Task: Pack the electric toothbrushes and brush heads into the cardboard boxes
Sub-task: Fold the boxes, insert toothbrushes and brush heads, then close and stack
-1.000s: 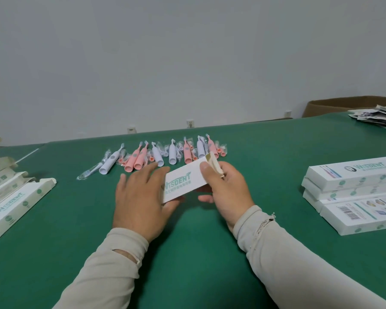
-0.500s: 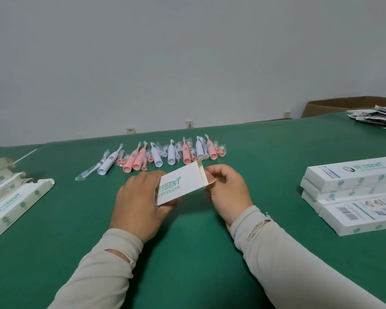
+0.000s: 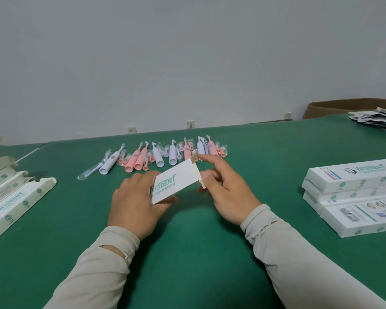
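My left hand (image 3: 136,204) grips one end of a white cardboard box (image 3: 176,181) printed "WISDENT", held just above the green table (image 3: 198,253). My right hand (image 3: 225,188) is at the box's open end, its fingers touching the end flaps, which stand out. Behind the box lies a row of pink and white electric toothbrushes (image 3: 156,156) with small bagged brush heads (image 3: 91,171) among them.
Open white boxes (image 3: 16,201) lie fanned at the left edge. A stack of closed boxes (image 3: 352,192) stands at the right. A pile of leaflets (image 3: 379,118) and a brown carton (image 3: 343,107) are at the far right.
The box has tilted up and its end flap has come open. My right hand has moved from pressing the end to fingering the flaps.
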A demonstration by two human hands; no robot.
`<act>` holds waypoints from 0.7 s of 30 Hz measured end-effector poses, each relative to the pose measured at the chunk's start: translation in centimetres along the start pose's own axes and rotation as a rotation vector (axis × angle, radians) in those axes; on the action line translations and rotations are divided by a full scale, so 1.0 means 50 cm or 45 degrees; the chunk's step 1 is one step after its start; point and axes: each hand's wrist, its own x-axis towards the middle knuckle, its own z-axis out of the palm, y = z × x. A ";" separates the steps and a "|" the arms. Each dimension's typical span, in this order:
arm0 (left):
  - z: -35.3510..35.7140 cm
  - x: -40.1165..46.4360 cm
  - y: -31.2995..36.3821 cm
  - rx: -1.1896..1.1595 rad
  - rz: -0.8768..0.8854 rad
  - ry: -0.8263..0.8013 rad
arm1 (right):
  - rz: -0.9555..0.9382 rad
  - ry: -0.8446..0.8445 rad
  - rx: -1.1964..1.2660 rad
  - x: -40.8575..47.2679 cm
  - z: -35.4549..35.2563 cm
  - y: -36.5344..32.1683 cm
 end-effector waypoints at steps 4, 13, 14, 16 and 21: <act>0.001 0.000 -0.001 -0.019 0.013 -0.021 | -0.101 -0.104 -0.171 0.002 -0.006 0.007; -0.016 0.006 -0.006 0.053 0.083 -0.075 | -0.061 -0.148 -0.081 -0.002 0.003 0.016; -0.020 0.010 -0.016 0.156 0.091 -0.040 | 0.010 -0.076 0.009 0.009 0.003 0.022; -0.022 0.014 -0.035 0.344 0.061 0.046 | 0.169 0.219 0.146 0.047 -0.003 0.041; 0.002 0.021 -0.051 0.454 -0.062 0.078 | 0.387 0.564 -0.471 0.190 -0.052 0.120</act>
